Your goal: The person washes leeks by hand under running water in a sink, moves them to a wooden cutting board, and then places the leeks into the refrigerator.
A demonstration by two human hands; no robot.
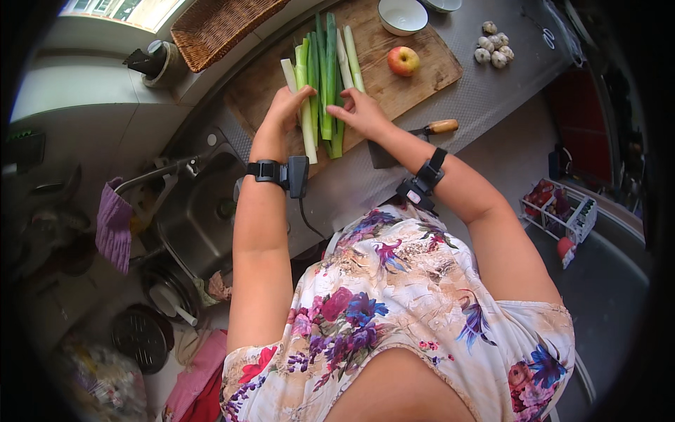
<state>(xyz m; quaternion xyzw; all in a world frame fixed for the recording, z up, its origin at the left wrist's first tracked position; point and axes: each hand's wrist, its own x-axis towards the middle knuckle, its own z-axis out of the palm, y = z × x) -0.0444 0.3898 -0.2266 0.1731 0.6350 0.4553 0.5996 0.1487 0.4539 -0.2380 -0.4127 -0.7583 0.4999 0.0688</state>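
Cut green onion stalks point(328, 63), white to dark green, lie side by side on a wooden cutting board point(427, 97). My left hand point(286, 108) is at the bundle's left side, its thumb laid over the outer stalks and its fingers curled against them. My right hand point(363, 112) is at the right side, thumb and fingers apart, the thumb tip by a dark green stalk. Whether it presses on the stalks is hard to tell. Partly under my right forearm lies a cleaver with a wooden handle point(443, 126). A red-yellow apple point(403, 61) sits farther right on the board.
A white bowl point(403, 16) stands at the board's far edge. Several garlic bulbs point(494, 45) and scissors point(547, 38) lie on the metal counter point(474, 105). Left are a sink point(200, 221), its faucet point(153, 176) with a purple cloth point(113, 227), and a wicker basket point(221, 31).
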